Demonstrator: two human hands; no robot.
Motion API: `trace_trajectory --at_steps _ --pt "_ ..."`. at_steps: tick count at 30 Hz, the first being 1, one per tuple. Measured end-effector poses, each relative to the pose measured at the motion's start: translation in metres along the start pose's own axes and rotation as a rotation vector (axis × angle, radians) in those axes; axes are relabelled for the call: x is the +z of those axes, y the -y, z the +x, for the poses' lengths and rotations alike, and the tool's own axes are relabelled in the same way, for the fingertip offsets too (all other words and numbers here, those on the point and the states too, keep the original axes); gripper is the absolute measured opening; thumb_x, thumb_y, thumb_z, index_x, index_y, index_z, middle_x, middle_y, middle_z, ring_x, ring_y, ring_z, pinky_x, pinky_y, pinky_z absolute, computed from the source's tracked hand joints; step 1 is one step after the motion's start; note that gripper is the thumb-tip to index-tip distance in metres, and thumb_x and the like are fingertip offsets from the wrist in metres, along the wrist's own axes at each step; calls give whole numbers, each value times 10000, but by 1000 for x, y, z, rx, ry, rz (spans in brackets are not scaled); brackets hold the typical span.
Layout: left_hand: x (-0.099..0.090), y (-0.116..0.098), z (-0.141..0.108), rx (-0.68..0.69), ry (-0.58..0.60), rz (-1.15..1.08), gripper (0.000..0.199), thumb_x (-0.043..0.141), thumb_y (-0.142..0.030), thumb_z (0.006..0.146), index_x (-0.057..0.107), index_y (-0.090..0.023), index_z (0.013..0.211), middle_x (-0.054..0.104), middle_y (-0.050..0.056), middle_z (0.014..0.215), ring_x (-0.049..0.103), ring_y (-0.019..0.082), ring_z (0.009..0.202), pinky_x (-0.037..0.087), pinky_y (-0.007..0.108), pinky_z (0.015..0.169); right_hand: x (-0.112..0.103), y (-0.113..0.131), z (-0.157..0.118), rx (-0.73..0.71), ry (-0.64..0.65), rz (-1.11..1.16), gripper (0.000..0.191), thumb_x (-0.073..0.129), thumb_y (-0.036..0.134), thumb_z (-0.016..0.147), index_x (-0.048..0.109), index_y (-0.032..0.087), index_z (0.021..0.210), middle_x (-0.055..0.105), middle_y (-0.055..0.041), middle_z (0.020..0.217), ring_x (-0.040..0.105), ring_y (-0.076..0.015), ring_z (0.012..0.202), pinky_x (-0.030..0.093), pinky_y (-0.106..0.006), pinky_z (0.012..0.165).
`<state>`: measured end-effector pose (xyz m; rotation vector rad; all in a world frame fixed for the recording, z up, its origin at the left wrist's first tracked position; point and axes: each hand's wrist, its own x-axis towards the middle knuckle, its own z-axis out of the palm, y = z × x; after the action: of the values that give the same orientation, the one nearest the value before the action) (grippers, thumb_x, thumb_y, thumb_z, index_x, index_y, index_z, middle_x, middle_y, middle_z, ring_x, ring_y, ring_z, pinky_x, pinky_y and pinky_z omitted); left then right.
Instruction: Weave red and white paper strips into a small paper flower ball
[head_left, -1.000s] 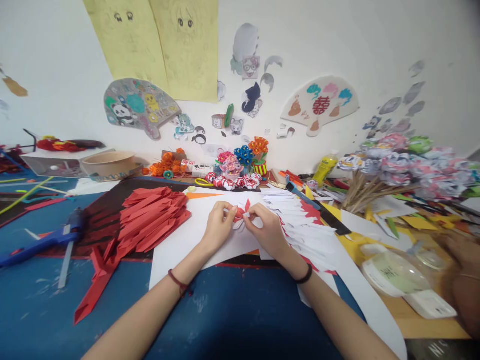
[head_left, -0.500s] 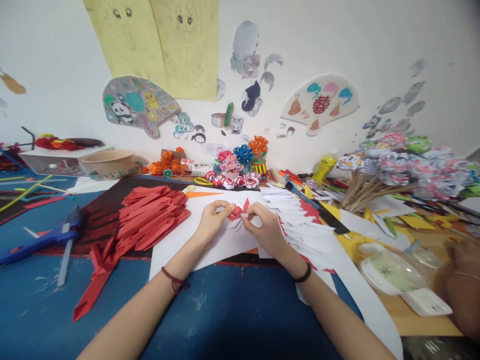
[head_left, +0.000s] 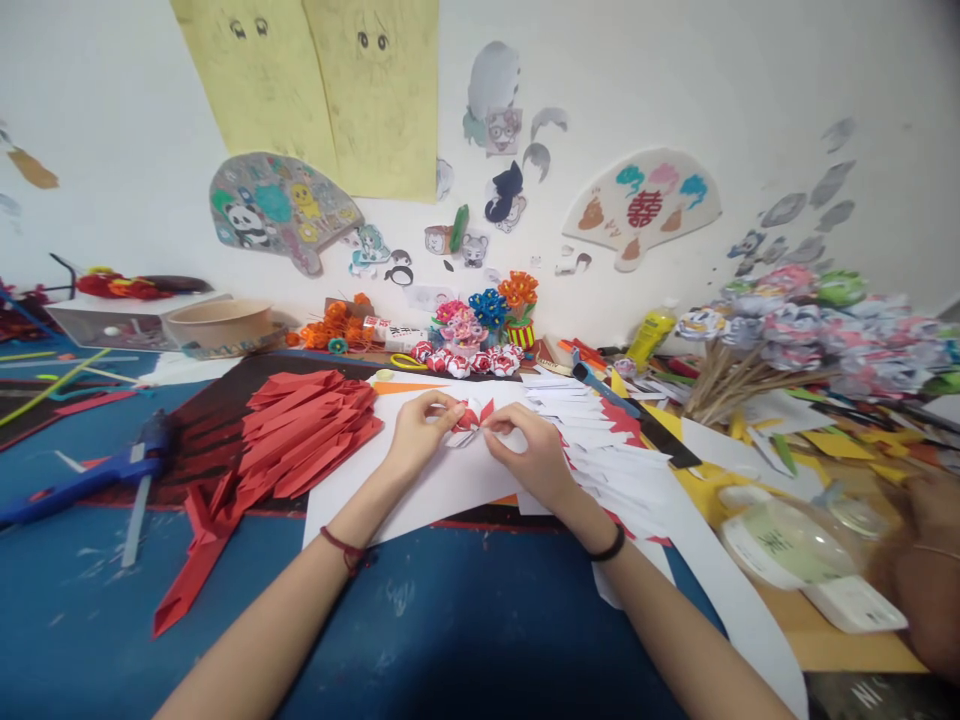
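Between my two hands is a small red and white folded paper flower (head_left: 469, 416), held above a white paper sheet (head_left: 367, 485). My left hand (head_left: 421, 430) pinches its left side between thumb and fingertips. From the other side, my right hand (head_left: 531, 448) pinches the flower's right edge; its fingers hide part of the petals. To the left lies a heap of red folded paper strips (head_left: 307, 430), one red piece (head_left: 199, 560) sticking out toward me. White folded strips (head_left: 592, 440) with red tips lie in a row just right of my right hand.
A blue glue gun (head_left: 135, 455) lies on the left. Finished paper flowers (head_left: 465, 335) and a yellow bottle (head_left: 651, 338) stand along the wall. On the right are a clear plastic container (head_left: 780, 540), a bunch of stemmed paper flowers (head_left: 802, 330) and another person's hand (head_left: 930, 510).
The flower has turned slightly between my fingers, and its upright red petal now leans lower. Both hands stay in nearly the same place.
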<state>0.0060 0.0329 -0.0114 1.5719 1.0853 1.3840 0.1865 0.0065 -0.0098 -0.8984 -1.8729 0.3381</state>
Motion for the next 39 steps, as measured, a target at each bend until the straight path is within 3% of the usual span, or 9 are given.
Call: trace_trajectory --at_steps 5,10,13,16,21,24,27,33,39 --pt "-4 -1 1 178 1 274 123 646 -290 781 617 -188 719 704 34 874 650 201 865 464 341 862 -3 -9 2 114 -111 -13 103 596 247 841 627 211 932 632 -32 810 584 -168 703 495 -313 693" --pt "-4 -4 -1 261 65 372 80 594 -203 804 584 -203 725 705 19 931 638 205 925 439 346 890 -1 -17 1 220 60 31 207 691 307 791 636 212 967 623 -1 738 584 -147 636 482 -275 611" --pt "-2 -1 -1 254 109 367 83 578 -190 815 570 -207 735 700 21 979 629 209 962 434 351 907 0 -17 -1 152 151 68 190 688 284 805 647 220 978 649 1 778 606 -145 677 494 -275 657" --pt "-1 0 -1 274 123 412 70 565 -204 840 576 -212 772 691 28 1014 611 218 1010 425 359 916 1 -18 -2 47 146 35 76 666 266 835 665 223 898 673 -4 813 616 -145 703 490 -283 706" --pt "3 -15 -12 508 -13 786 83 550 -258 886 599 -226 945 629 72 1168 531 262 1113 356 411 930 -2 -21 -2 2 54 -65 101 665 311 853 664 214 823 676 -21 781 613 -164 681 475 -295 675" --pt "8 -24 -22 690 89 1008 142 511 -231 902 593 -226 1018 638 78 1154 539 268 1070 319 442 917 -4 -21 -2 -39 12 -120 104 643 307 875 649 210 838 655 -20 768 607 -166 700 469 -290 675" --pt "14 -24 -28 780 121 1141 172 505 -215 914 581 -201 1067 657 92 1106 554 258 1018 324 440 898 -5 -18 -3 -106 0 -183 100 588 278 914 642 201 881 649 -32 802 611 -169 750 466 -289 703" --pt "22 -8 -25 777 -12 1213 102 537 -256 932 583 -186 990 685 51 862 569 223 844 340 397 805 -5 -15 -3 -162 -21 -182 67 609 239 900 645 200 940 664 -39 852 623 -170 782 481 -287 721" --pt "21 -4 -24 784 -98 1187 73 546 -237 923 585 -186 888 684 26 787 574 206 798 330 393 804 -6 -8 -1 -122 -37 -65 137 648 240 872 663 224 1008 692 -27 883 650 -163 780 516 -290 748"
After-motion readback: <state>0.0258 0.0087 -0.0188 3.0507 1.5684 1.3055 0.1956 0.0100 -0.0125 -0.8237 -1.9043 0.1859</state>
